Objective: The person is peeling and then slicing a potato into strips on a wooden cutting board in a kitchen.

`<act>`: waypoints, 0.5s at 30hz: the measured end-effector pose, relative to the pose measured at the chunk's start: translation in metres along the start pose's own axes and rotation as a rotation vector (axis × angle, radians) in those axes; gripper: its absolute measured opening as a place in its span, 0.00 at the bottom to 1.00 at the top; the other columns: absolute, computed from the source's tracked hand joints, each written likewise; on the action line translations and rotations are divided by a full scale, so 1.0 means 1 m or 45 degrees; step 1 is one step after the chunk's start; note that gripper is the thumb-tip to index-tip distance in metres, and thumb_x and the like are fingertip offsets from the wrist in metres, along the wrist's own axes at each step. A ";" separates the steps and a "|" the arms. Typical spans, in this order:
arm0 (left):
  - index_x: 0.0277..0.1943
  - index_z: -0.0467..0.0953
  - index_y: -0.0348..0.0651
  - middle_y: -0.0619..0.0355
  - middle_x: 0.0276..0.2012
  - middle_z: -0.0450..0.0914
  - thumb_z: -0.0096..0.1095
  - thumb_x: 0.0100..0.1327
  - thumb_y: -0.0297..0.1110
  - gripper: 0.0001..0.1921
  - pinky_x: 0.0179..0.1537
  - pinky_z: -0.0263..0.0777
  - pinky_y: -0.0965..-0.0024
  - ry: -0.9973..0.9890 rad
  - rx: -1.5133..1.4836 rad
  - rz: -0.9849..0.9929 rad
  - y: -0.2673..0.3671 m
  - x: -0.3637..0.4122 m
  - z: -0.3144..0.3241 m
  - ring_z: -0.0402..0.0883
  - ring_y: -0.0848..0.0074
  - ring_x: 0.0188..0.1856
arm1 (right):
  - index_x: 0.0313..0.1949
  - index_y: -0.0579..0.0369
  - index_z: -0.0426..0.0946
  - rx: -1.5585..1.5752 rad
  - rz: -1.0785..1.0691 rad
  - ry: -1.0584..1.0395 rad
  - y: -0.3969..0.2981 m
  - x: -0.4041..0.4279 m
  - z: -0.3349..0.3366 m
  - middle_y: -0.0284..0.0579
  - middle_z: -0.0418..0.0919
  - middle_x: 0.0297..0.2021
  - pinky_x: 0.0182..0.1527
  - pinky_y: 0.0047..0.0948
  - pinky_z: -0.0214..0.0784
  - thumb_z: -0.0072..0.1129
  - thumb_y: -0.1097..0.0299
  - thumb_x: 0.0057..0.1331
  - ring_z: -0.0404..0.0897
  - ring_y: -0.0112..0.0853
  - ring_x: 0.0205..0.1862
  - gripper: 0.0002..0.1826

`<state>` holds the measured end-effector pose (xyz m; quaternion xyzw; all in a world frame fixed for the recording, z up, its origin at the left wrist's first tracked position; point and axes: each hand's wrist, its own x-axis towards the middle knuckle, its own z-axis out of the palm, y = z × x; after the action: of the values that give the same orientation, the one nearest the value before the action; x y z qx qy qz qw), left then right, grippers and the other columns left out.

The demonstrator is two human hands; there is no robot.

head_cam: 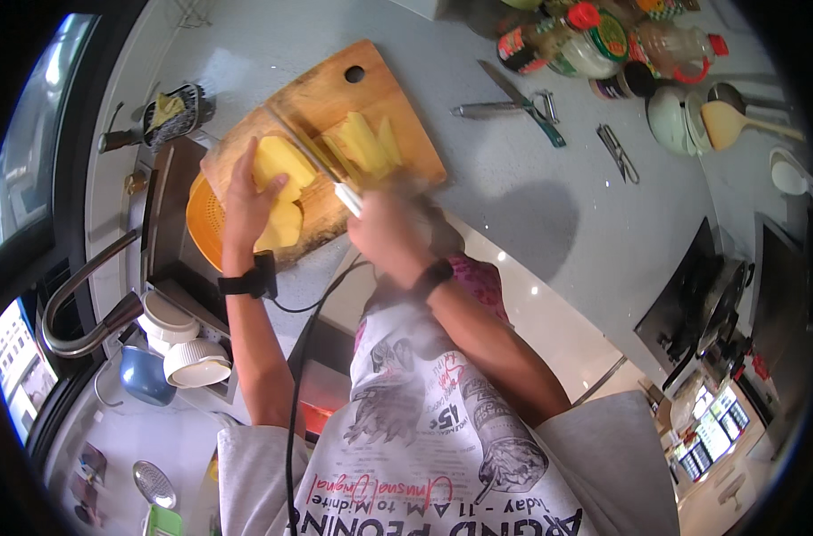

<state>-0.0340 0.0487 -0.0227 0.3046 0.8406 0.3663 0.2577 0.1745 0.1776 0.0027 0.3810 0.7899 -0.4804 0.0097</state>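
A wooden cutting board (pixel 332 87) lies before me, its left end over an orange colander (pixel 205 214). My left hand (pixel 249 197) rests with spread fingers on a peeled yellow potato piece (pixel 279 164); another piece (pixel 282 224) lies beside it, nearer to me. In my right hand (pixel 389 224), somewhat blurred, is the white handle of a kitchen knife (pixel 306 141), whose blade stands on the board just right of the potato piece. Several cut yellow slices (pixel 363 144) lie right of the blade, partly hidden near my right hand.
A green-handled knife (pixel 517 90), a peeler (pixel 486 109) and scissors (pixel 617 154) lie on the grey counter (pixel 513 194). Sauce bottles and jars (pixel 587 50) stand behind them. At left are a sink (pixel 178 174) and curved faucet (pixel 65 288); at right, a stove (pixel 687 295). A cable (pixel 302 335) hangs before me.
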 end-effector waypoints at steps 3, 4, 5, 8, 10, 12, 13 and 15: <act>0.74 0.62 0.31 0.43 0.58 0.81 0.75 0.62 0.25 0.40 0.58 0.76 0.69 0.087 -0.213 -0.208 0.022 -0.008 0.003 0.82 0.66 0.57 | 0.36 0.71 0.81 0.123 0.205 -0.179 -0.023 0.006 -0.029 0.72 0.81 0.30 0.41 0.52 0.78 0.60 0.70 0.61 0.84 0.62 0.38 0.12; 0.74 0.62 0.31 0.43 0.58 0.81 0.75 0.62 0.25 0.40 0.58 0.76 0.69 0.111 -0.217 -0.209 0.021 -0.009 0.004 0.82 0.66 0.57 | 0.36 0.71 0.81 0.114 0.184 -0.189 -0.025 0.009 -0.029 0.72 0.81 0.30 0.41 0.52 0.78 0.60 0.70 0.61 0.84 0.62 0.38 0.12; 0.73 0.64 0.30 0.44 0.54 0.83 0.76 0.61 0.26 0.39 0.54 0.78 0.69 0.194 -0.189 -0.198 0.016 -0.009 0.007 0.84 0.67 0.52 | 0.35 0.72 0.81 0.089 0.176 -0.179 -0.027 0.012 -0.029 0.73 0.81 0.30 0.41 0.52 0.78 0.60 0.70 0.61 0.84 0.62 0.38 0.13; 0.69 0.68 0.28 0.45 0.49 0.85 0.78 0.59 0.27 0.36 0.49 0.80 0.70 0.313 -0.211 -0.248 0.018 -0.005 0.011 0.86 0.69 0.47 | 0.34 0.73 0.80 0.036 0.149 -0.206 -0.030 0.017 -0.030 0.74 0.80 0.29 0.40 0.51 0.77 0.59 0.69 0.61 0.84 0.62 0.38 0.14; 0.64 0.73 0.28 0.47 0.46 0.87 0.77 0.60 0.28 0.31 0.46 0.81 0.69 0.342 -0.260 -0.297 0.015 -0.002 0.012 0.86 0.70 0.44 | 0.33 0.74 0.79 0.012 0.126 -0.253 -0.036 0.020 -0.030 0.75 0.79 0.28 0.40 0.51 0.77 0.59 0.68 0.61 0.84 0.62 0.38 0.15; 0.63 0.74 0.28 0.46 0.46 0.87 0.77 0.60 0.28 0.30 0.46 0.81 0.69 0.370 -0.294 -0.289 0.009 0.001 0.015 0.87 0.70 0.44 | 0.32 0.74 0.79 0.035 0.124 -0.263 -0.041 0.020 -0.030 0.75 0.79 0.27 0.40 0.51 0.77 0.58 0.68 0.62 0.84 0.62 0.38 0.15; 0.63 0.74 0.28 0.46 0.46 0.87 0.76 0.60 0.28 0.29 0.46 0.80 0.69 0.384 -0.320 -0.280 0.005 0.001 0.016 0.87 0.69 0.44 | 0.32 0.74 0.79 0.027 0.112 -0.270 -0.043 0.020 -0.030 0.75 0.79 0.27 0.40 0.51 0.77 0.58 0.68 0.62 0.84 0.62 0.38 0.15; 0.62 0.75 0.28 0.43 0.46 0.86 0.76 0.60 0.29 0.28 0.47 0.80 0.67 0.412 -0.326 -0.267 0.004 0.002 0.019 0.87 0.66 0.45 | 0.33 0.75 0.79 0.071 0.132 -0.283 -0.040 0.021 -0.028 0.75 0.79 0.28 0.41 0.51 0.76 0.58 0.68 0.62 0.84 0.62 0.38 0.15</act>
<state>-0.0220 0.0609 -0.0314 0.1178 0.8446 0.4854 0.1929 0.1447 0.2014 0.0399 0.3656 0.7495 -0.5405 0.1113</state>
